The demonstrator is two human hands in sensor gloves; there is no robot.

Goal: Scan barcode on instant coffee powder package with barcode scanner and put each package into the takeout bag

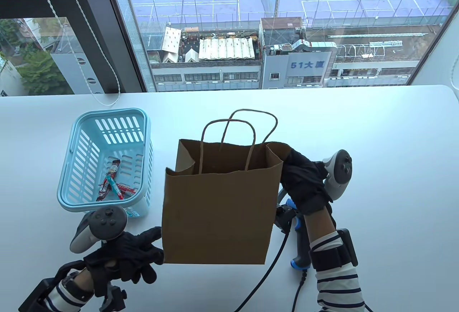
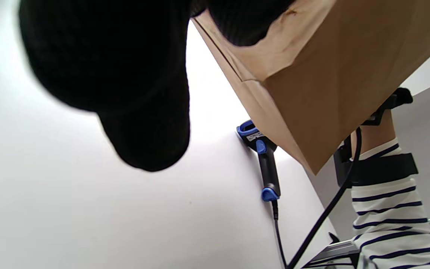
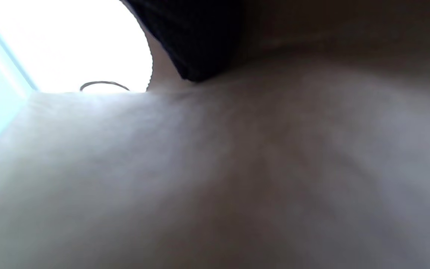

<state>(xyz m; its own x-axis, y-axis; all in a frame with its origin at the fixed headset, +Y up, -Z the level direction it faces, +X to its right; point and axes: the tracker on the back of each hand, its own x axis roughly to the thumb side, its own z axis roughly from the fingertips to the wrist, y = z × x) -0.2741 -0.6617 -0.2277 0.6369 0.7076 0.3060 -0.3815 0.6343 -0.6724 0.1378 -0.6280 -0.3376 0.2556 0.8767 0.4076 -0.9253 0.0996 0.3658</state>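
Bag (image 1: 218,215) hiding scanner (image 1: 299,240), basket (image 1: 107,161) left, sachets (image 1: 114,184) inside

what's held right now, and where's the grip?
The paper bag: right hand grips its upper right rim corner, left hand touches the lower left corner. Scanner lies unheld.

Outside the window, "51" followed by two characters, the first read as "大", is printed in blue on a pale sign (image 1: 307,65) mounted on a building façade. A small white label (image 2: 256,136) is seen on the barcode scanner (image 2: 264,160) head, but its print cannot be read. Print on the coffee packages (image 1: 114,184) in the blue basket (image 1: 83,168) is too small to be made out.
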